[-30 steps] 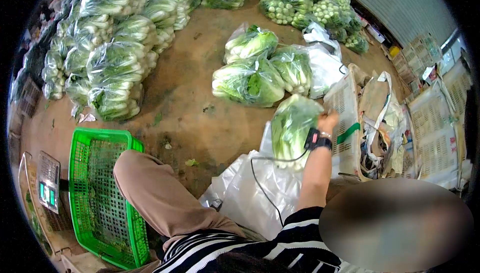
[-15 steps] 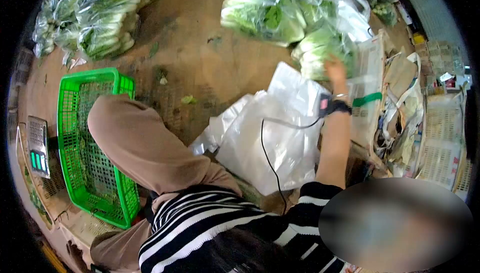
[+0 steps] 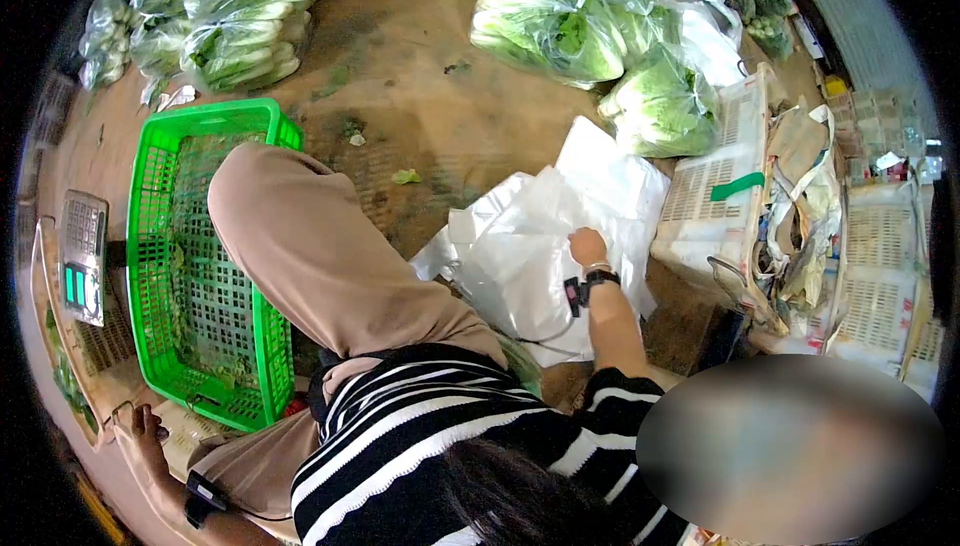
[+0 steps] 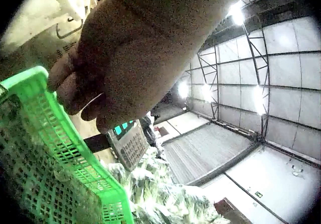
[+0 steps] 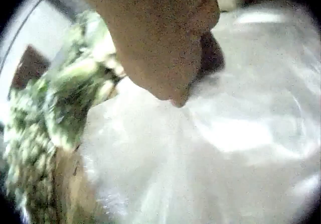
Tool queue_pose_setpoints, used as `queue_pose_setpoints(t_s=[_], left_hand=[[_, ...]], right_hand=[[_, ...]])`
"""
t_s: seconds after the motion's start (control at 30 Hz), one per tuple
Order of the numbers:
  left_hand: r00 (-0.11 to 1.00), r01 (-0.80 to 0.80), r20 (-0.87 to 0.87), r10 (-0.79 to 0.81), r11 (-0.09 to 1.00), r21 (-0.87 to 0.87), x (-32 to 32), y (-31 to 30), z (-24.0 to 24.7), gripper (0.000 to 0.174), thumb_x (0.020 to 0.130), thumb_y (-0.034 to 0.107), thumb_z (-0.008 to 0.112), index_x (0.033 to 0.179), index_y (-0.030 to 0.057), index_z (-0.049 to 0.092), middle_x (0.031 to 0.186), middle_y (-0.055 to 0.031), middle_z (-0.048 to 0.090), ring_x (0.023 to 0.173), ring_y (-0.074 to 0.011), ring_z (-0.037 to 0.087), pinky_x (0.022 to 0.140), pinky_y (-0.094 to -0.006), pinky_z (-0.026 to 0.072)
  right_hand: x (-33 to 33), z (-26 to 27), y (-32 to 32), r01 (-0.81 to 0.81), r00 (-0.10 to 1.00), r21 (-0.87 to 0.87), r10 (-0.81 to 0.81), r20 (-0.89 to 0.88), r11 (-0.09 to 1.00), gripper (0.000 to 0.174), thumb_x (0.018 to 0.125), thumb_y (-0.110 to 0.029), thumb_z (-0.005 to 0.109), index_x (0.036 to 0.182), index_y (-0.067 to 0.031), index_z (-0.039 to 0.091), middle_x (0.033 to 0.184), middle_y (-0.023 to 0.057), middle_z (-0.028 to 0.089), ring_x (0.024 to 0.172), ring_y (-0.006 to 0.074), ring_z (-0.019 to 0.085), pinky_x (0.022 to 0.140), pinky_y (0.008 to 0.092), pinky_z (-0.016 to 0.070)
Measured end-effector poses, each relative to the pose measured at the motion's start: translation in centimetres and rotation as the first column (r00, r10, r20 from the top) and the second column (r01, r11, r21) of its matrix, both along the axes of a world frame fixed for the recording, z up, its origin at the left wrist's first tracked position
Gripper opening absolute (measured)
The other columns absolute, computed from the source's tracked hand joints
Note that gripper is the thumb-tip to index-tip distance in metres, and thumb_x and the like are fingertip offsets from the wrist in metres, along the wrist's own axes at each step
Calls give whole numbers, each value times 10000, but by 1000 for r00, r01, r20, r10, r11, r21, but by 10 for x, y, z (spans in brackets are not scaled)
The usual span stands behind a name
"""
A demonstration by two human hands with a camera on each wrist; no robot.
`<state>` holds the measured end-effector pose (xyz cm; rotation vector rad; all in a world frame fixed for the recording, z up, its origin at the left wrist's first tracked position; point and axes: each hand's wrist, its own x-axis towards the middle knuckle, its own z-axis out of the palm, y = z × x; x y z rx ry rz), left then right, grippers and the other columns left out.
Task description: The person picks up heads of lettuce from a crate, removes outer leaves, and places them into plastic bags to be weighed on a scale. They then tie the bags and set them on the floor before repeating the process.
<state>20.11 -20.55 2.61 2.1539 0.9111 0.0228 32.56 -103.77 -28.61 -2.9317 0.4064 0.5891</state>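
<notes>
In the head view, the right hand [image 3: 588,246] is on a pile of clear plastic bags [image 3: 520,276] on the floor. Creases fan out from its fingertips in the right wrist view, where the hand [image 5: 165,48] pinches the top plastic sheet [image 5: 200,169]. The left hand [image 3: 150,433] is low at the far left, beside the green crate [image 3: 282,346]. Its fingers hang loosely curled and hold nothing in the left wrist view, with the hand [image 4: 110,68] over the crate's rim [image 4: 65,126].
Bagged leafy greens [image 3: 660,106] stand beyond the plastic, next to a white crate [image 3: 705,186] with green tape. More bagged greens [image 3: 250,16] are stacked at upper left. A scale display [image 3: 83,256] is left of the green crate. A bent knee [image 3: 270,196] lies between crate and plastic.
The right hand has let go of the bagged greens, which now stand beside the white crate, and has come back to the plastic pile. The left hand has come into view at lower left.
</notes>
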Motion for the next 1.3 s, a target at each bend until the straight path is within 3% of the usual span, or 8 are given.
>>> queue_pose_setpoints(t_s=[0.2,0.3,0.53,0.67,0.83,1.0,1.13,1.3], left_hand=[[940,322,-47,-338,832,451,-9,3,-11,252,870,188,484,1059,22,504,863,-72,552,744,-125,525,624,-219,437],[918,324,259,-299,944,-57,55,-147,21,382,754,141,624,1104,34,514,1122,-105,506,975,-210,507,786,-323,432],[-225,974,-67,-972,-227,13,159,-432,-73,342,647,153,626,937,-3,534,848,-240,574,786,-371,563,672,-404,459],[11,994,183,-983,30,103,171,-410,-68,151,689,145,562,686,-6,552,695,-222,557,673,-386,542,593,-436,433],[748,520,616,-246,794,-315,151,-277,72,129,817,82,522,864,-22,582,694,-40,605,598,-120,537,546,-260,435],[705,232,698,-126,971,-59,108,-162,96,169,851,159,531,889,3,583,734,29,575,628,-29,493,545,-182,387],[756,133,649,-89,991,-20,67,-96,99,167,847,162,539,892,9,590,746,35,583,638,-28,500,555,-185,398],[725,222,687,-45,960,-172,23,-78,95,156,835,130,549,913,4,596,797,8,614,687,-49,547,620,-209,448]], right_hand=[[12,160,38,-209,959,-34,198,-204,977,220,761,-190,541,745,7,637,800,200,606,745,324,584,672,368,463],[22,228,129,-79,944,622,258,-204,779,268,767,-248,590,814,15,613,733,143,611,678,210,566,633,306,443],[-27,223,212,-144,989,898,86,118,417,239,800,-195,580,930,6,577,853,78,606,748,153,540,673,271,428],[-67,175,194,-428,888,471,262,378,772,271,799,-219,548,1002,-41,574,964,126,601,884,256,567,801,387,420],[-119,35,52,-437,593,97,368,-716,894,260,780,-229,456,831,-44,632,972,174,588,878,326,560,769,389,428],[-50,165,139,-215,536,249,327,-778,944,278,795,-293,524,816,-29,609,917,130,606,787,271,580,712,405,433],[73,265,222,-426,868,590,493,55,686,379,822,-352,496,881,10,587,896,144,599,715,286,585,669,374,440],[138,353,400,-831,501,533,633,590,162,479,820,-416,494,962,38,552,899,148,600,828,260,565,693,348,438]])
